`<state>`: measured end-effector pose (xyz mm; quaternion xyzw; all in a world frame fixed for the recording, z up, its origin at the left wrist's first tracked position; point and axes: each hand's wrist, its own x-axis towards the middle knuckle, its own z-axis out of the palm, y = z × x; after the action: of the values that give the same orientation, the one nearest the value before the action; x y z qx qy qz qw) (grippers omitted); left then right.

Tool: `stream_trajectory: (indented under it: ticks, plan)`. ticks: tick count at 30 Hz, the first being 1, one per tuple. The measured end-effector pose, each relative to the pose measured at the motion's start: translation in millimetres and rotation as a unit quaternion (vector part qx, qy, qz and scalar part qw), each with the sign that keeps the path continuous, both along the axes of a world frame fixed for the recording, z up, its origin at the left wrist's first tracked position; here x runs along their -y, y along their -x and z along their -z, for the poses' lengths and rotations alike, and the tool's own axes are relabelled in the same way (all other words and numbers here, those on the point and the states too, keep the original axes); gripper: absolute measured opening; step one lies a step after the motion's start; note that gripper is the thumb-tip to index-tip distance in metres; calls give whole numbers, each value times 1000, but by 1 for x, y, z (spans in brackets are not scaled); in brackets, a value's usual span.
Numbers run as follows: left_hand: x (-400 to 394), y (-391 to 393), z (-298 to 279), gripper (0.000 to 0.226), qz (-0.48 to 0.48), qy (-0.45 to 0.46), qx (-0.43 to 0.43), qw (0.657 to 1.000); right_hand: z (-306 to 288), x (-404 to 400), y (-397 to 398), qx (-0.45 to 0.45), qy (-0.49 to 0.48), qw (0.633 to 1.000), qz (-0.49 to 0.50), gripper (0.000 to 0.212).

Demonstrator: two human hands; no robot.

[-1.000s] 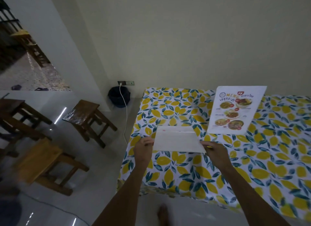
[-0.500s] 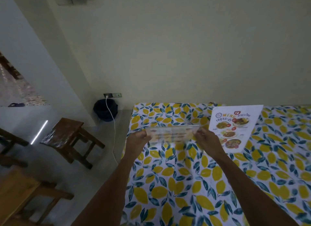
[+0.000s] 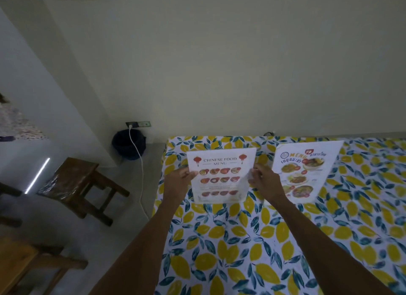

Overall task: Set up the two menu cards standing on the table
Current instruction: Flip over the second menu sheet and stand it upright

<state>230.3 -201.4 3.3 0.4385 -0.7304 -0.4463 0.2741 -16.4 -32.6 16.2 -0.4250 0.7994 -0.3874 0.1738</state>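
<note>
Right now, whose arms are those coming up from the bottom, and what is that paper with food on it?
Those arms belong to a person, not a machine. A camera sits on the person's head and looks forward and down, so you see what they see.

The left hand and the right hand each grip one side of the Chinese food menu card, holding it upright. Its bottom edge is down at the tablecloth; whether it rests there, I cannot tell.

To its right a second menu card stands by itself, untouched. Both are on a table covered with a lemon-print tablecloth.

On the floor to the left are wooden stools, and a dark bin sits by the wall.
</note>
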Motion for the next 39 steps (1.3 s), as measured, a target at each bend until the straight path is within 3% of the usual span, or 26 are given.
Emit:
stream_trajectory:
  ticks: [10, 16, 24, 30, 39]
  plan:
    - [-20, 11, -9, 26, -25, 17, 41, 999, 6, -10, 4, -32, -12, 999, 21, 23]
    - [-35, 21, -7, 20, -60, 31, 47, 997, 12, -6, -2, -71, -40, 996, 27, 27]
    - [-36, 24, 3, 22, -31, 91, 106, 990, 19, -3, -5, -85, -68, 994, 16, 35]
    - [-39, 26, 13, 39, -38, 27, 51, 998, 16, 3, -12, -55, -98, 993, 21, 43]
    - [-46, 33, 14, 61, -55, 15, 91, 994, 7, -7, -9, -40, -142, 989, -15, 56]
